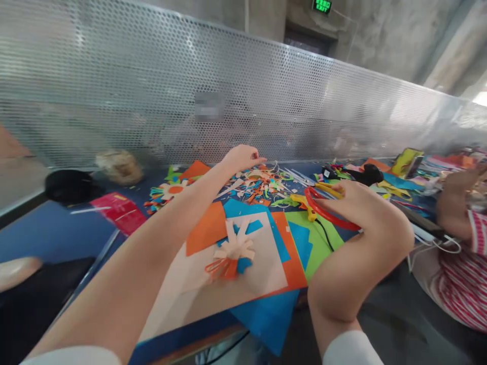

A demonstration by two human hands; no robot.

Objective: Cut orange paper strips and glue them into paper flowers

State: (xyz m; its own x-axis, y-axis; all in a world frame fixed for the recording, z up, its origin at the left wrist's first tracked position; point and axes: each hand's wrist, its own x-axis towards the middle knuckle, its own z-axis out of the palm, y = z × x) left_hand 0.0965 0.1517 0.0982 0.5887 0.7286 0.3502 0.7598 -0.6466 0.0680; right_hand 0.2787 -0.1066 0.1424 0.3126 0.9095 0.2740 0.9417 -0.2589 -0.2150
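Nearest us, on our side of both grips, a pale sheet point(262, 276) lies on the blue bench point(34, 233), bearing a paper flower point(235, 248). Farther on, left of our right grip point(349, 196), sits a yellow glue gun point(303, 202). That grip curls at a yellow handle point(327, 189) and a red loop point(337, 221); we cannot tell how firmly. Our left grip point(243, 156) is narrow, over paper scraps point(262, 187); we cannot tell whether it pinches anything. Behind it stands a perforated panel point(152, 86).
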